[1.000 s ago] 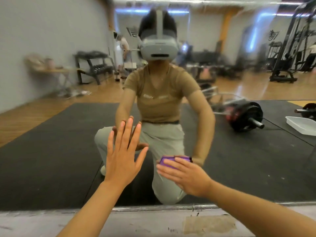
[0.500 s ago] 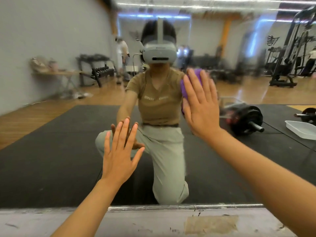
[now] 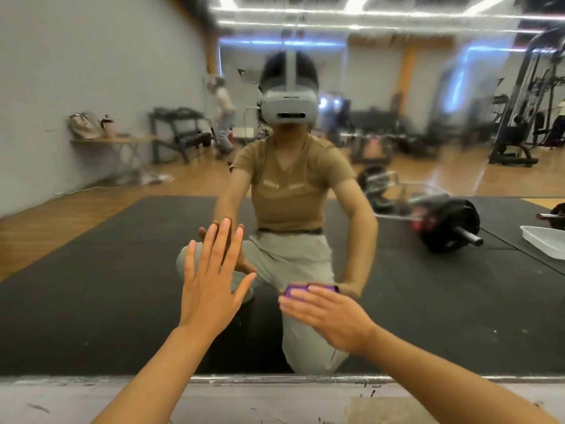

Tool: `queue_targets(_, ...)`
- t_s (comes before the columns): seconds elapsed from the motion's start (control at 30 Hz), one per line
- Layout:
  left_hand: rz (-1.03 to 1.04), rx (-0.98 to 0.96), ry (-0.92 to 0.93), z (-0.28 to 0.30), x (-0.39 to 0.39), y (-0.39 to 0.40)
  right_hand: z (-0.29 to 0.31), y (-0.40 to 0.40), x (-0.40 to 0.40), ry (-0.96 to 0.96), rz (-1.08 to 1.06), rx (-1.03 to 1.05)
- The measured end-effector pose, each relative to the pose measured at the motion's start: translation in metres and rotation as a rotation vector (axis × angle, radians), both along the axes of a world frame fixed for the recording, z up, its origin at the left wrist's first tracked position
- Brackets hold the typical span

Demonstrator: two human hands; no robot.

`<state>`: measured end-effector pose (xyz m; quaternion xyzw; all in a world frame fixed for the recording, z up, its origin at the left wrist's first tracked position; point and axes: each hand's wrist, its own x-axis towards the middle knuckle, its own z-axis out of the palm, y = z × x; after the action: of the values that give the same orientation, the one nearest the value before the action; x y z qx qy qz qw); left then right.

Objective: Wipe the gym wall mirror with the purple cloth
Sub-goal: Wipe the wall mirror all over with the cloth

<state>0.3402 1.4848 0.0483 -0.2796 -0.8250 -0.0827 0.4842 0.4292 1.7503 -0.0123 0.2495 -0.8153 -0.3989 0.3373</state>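
My right hand (image 3: 328,313) presses the purple cloth (image 3: 295,291) flat-fingered on the mirror (image 3: 91,270); left hand (image 3: 211,283) splayed, holding nothing; I judge the bare palm may smudge the glass.

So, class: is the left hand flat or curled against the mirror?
Flat: the left hand has straight, spread fingers pressed on the mirror.

Two hands meet the glass: the left hand (image 3: 211,289) and the right hand (image 3: 331,316). There is one purple cloth (image 3: 298,290) and one wall mirror (image 3: 91,270). Reflected in it are one white tray (image 3: 544,244) and one barbell (image 3: 449,228).
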Motion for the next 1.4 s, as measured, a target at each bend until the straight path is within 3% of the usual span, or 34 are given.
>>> queue_targets(0.2, 0.003, 0.021, 0.017, 0.009, -0.006, -0.008, 0.171, -0.003, -0.008, 0.290, 0.146, -0.441)
queue_targets(0.3, -0.010, 0.015, 0.031, 0.014, -0.013, -0.016, 0.209, -0.012, -0.017, 0.485, 0.155, -0.585)
queue_targets(0.37, -0.014, -0.007, 0.052, 0.015, -0.017, -0.019, 0.204, -0.029, -0.024, 0.576, 0.165, -0.700)
queue_targets(0.43, -0.024, -0.012, 0.068, 0.014, -0.020, -0.020, 0.179, -0.048, -0.032, 0.545, 0.181, -0.742)
queue_targets(0.57, -0.093, 0.007, 0.065, 0.010, -0.025, -0.025, 0.072, -0.062, -0.038, 0.206, 0.108, -0.336)
queue_targets(0.67, -0.120, 0.010, 0.058, 0.006, -0.030, -0.034, -0.008, -0.054, -0.030, 0.070, -0.013, -0.083)
queue_targets(0.73, -0.119, -0.012, 0.061, 0.006, -0.031, -0.038, -0.035, -0.046, -0.026, 0.022, -0.051, 0.064)
queue_targets(0.83, -0.112, -0.046, 0.073, 0.006, -0.033, -0.041, -0.029, -0.040, -0.027, 0.006, -0.024, 0.202)
queue_targets(0.97, -0.123, -0.059, 0.093, 0.004, -0.040, -0.045, 0.054, -0.049, -0.034, 0.121, 0.067, -0.043)
queue_targets(1.17, -0.151, -0.041, 0.099, 0.003, -0.040, -0.048, 0.205, -0.056, -0.043, 0.535, 0.123, -0.528)
queue_targets(1.3, -0.125, 0.015, 0.091, -0.001, -0.040, -0.054, 0.191, -0.072, -0.050, 0.621, 0.161, -0.707)
queue_targets(1.4, -0.119, 0.039, 0.074, -0.005, -0.041, -0.057, 0.116, -0.081, -0.054, 0.388, 0.182, -0.574)
